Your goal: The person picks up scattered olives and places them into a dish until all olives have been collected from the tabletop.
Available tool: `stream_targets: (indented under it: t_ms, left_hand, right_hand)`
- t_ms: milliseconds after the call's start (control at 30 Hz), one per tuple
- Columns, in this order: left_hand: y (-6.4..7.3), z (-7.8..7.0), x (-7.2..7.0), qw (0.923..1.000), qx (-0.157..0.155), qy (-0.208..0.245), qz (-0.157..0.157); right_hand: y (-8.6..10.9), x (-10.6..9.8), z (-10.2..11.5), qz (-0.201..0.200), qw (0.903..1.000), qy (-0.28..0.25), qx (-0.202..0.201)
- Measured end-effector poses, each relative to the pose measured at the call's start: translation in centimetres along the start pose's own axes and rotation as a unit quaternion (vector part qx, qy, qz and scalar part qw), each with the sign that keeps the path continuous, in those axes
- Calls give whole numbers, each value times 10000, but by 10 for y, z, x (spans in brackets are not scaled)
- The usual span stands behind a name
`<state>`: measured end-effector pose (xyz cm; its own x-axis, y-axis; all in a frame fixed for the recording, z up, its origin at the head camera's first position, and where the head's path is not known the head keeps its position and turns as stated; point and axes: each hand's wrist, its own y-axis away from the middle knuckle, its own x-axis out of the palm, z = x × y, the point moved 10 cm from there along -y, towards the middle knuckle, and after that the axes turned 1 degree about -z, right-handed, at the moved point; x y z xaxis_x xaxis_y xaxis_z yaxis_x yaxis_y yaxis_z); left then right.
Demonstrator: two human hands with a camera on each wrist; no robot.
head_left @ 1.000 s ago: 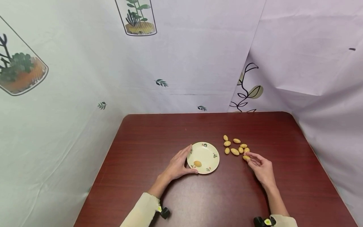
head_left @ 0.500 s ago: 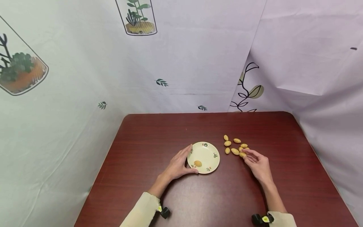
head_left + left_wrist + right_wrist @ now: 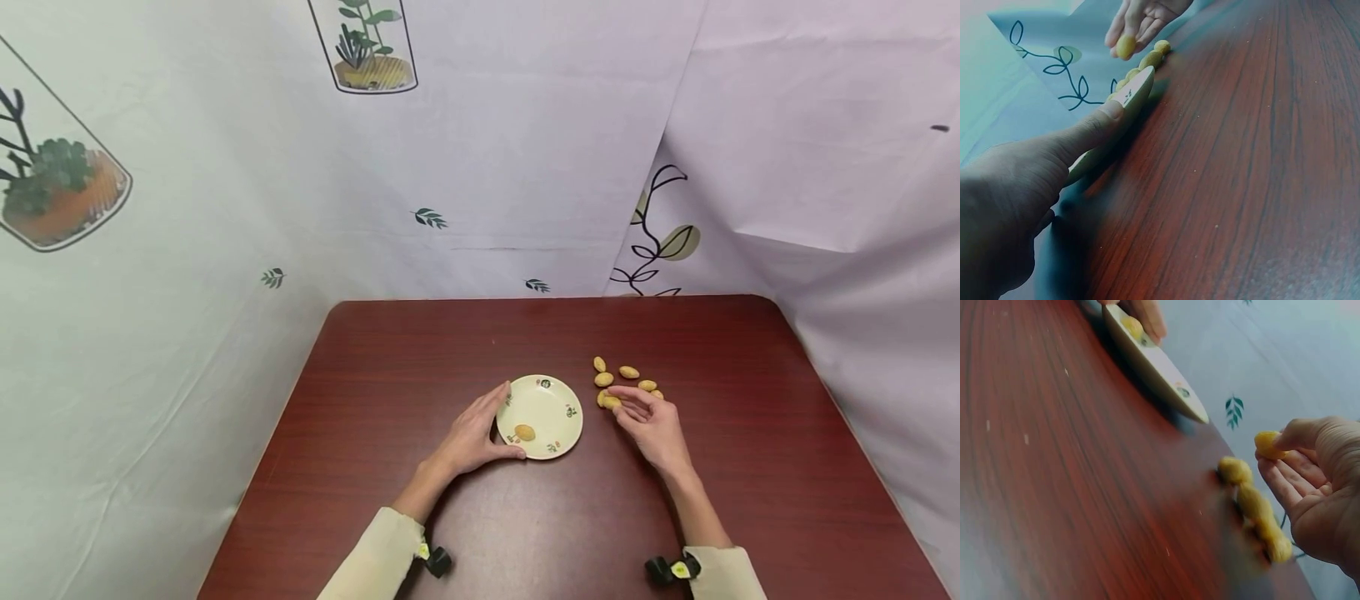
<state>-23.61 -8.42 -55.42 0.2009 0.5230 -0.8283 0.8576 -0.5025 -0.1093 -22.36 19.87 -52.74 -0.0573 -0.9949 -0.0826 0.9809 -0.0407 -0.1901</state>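
1. The right hand [image 3: 651,429] pinches an oval [image 3: 1267,445] between thumb and fingertips; the grip is narrow, with part of the oval hidden under the thumb; both wrist views show it held above the table [image 3: 412,350], apart from the row beside it.
2. The relation that counts, as I judge it, is held oval to plate [image 3: 543,412]: the plate lies to the left of the pinching fingertips and slightly nearer the person; the two are near but apart, with a strip of table between.
3. The held oval's long axis looks roughly sideways in the head view, so one end seems to face the plate; the covered part makes this uncertain.
4. The left hand [image 3: 471,433] is the nearer to the plate and touches it; its thumb and fingers are spread wide around the left rim, thumb on the near side, holding it.
5. One plated oval [image 3: 525,432] lies near the left thumb; the loose ovals [image 3: 628,372] lie beyond and beside the right fingertips, some perhaps hidden by that hand.
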Motion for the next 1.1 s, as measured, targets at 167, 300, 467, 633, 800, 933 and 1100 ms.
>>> stream_targets:
  t_ms: [167,300,467,633,800,933,1100]
  left_hand:
    - [0,0,1,10000,4,2,8]
    - [0,0,1,10000,0,61,-4]
    - [1,0,1,10000,0,81,-25]
    - [1,-2,0,10000,18,76,-37]
    - [1,-1,0,9999,-35,93,4]
    - [1,1,1,9999,-78,124,34]
    - [1,2,1,9999,-88,116,24]
  right_hand:
    - [-5,18,1,260,9995,-80,-126]
    - [-8,29,3,458,9987,-39,-223]
    - [-10,40,1,611,9981,58,-101]
    - [-9,51,-1,720,9974,67,-80]
    - [-6,61,2,853,9961,90,-198]
    - [-3,68,2,931,9955,104,-151]
    - [-1,78,2,1054,9944,52,-55]
